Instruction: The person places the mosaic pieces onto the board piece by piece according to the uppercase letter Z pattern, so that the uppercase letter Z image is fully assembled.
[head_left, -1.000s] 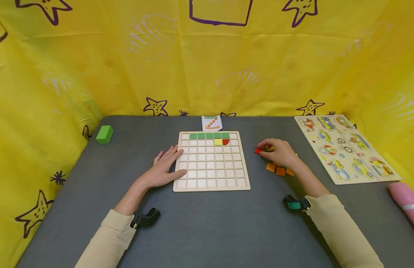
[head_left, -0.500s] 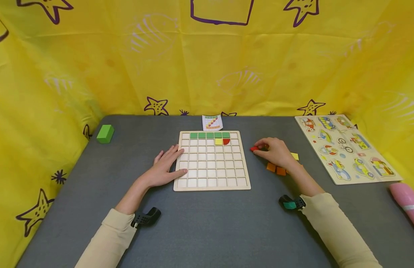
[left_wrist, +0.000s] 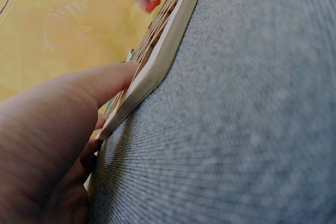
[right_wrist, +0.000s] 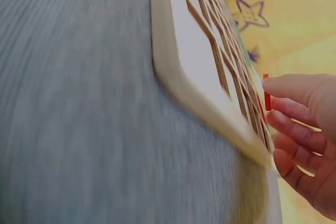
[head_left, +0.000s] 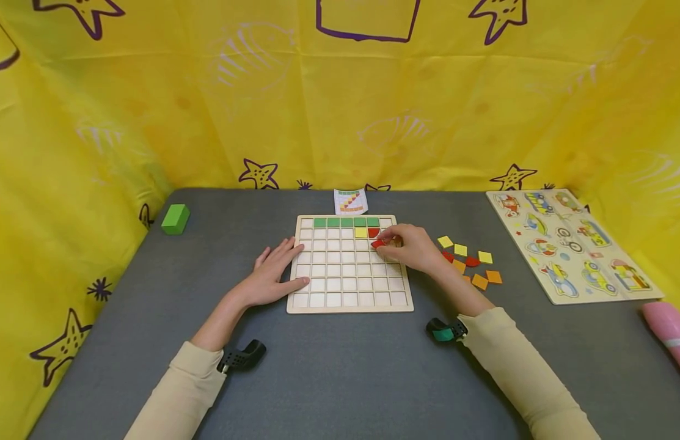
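A wooden grid board lies mid-table, with several green square tiles in its far row. Just below them sit a yellow square tile and a red tile with one rounded corner. My left hand rests on the board's left edge, thumb and fingers spread. Over the right part of the board, my right hand pinches another red tile between thumb and fingertips. In the right wrist view that red tile appears edge-on, held above the grid.
Loose yellow, red and orange tiles lie right of the board. A small pattern card stands behind it. A green block is at far left. A picture puzzle board and a pink object are at right.
My right hand has moved left from the loose tiles to over the board, carrying the red tile. My left hand has stayed on the board's edge.
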The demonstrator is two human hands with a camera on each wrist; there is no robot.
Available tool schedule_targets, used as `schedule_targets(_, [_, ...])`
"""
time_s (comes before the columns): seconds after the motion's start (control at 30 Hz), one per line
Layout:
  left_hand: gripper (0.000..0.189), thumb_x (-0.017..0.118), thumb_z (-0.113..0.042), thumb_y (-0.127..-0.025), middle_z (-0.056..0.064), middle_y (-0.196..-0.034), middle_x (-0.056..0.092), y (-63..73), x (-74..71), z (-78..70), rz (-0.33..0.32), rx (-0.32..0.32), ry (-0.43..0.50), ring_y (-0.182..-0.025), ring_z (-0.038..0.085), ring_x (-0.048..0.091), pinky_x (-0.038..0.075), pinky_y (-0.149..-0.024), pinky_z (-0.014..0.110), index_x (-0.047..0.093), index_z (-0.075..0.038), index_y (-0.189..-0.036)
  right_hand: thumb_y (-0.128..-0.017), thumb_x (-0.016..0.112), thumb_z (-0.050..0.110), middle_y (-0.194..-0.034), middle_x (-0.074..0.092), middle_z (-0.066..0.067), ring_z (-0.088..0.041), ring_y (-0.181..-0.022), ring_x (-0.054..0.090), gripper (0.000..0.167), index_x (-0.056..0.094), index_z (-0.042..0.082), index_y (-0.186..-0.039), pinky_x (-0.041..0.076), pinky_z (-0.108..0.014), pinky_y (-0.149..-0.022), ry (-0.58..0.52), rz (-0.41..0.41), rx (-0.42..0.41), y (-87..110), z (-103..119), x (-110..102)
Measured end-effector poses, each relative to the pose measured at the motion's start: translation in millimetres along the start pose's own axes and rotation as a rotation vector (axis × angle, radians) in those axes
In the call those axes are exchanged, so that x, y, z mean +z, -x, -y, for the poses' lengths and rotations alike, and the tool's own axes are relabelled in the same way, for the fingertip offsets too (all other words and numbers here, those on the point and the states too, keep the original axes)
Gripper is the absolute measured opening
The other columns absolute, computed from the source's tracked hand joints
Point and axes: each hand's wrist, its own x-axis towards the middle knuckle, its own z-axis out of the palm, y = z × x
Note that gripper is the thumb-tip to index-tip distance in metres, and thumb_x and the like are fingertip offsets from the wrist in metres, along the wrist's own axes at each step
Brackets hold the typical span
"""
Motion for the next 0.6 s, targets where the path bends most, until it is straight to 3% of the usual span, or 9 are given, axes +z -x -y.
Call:
schedule_targets(0.3, [0.078, 0.062, -0.039, -0.094, 0.018, -0.161, 0.011, -1.0, 0.7, -0.9, 0.002, 0.007, 0.008, -0.148, 0.032, 0.005, -0.002, -0.113, 0.055, 0.026, -0.004, -0.154, -0.087, 0.074, 0.013, -0.094, 0.068, -0.008, -0.025, -0.088, 0.057, 0.023, 0.073, 0.003, -0.107, 0.045, -0.039, -0.079, 0.058, 0.022, -0.133, -14.4, 16.1, 14.5])
schedule_targets(0.6, [0.078, 0.063, -0.038, -0.094, 0.018, -0.161, 0.011, 0.4, -0.4, -0.6, -0.003, 0.006, 0.012, -0.148, 0.032, 0.005, -0.002, -0.113, 0.055, 0.026, -0.004, -0.154, -0.088, 0.069, 0.005, -0.104, 0.068, -0.012, -0.026, -0.093, 0.057, 0.022, 0.074, 0.004, -0.110, 0.046, -0.039, -0.080, 0.032, 0.027, -0.171, -18.6, 17.3, 19.2])
